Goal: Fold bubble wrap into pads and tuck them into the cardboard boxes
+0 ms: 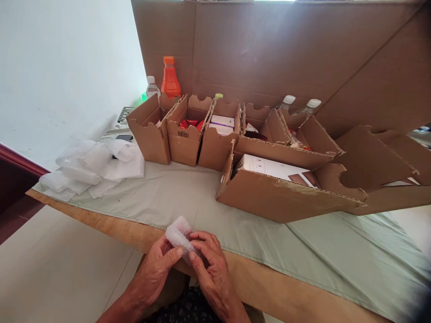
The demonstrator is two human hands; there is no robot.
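A small folded piece of bubble wrap is held between my two hands at the table's front edge. My left hand grips its left side, the thumb pressed on the near face. On the other side my right hand pinches it between thumb and fingers. Whether anything is wrapped inside cannot be seen. More bubble wrap lies in a loose pile on the left end of the table, with a small dark object partly showing behind it.
Open cardboard boxes stand in a row, holding packets and small cartons. A longer box with a white carton sits in front. An orange bottle and clear bottles rise behind, before a tall cardboard panel. Green cloth covers the table.
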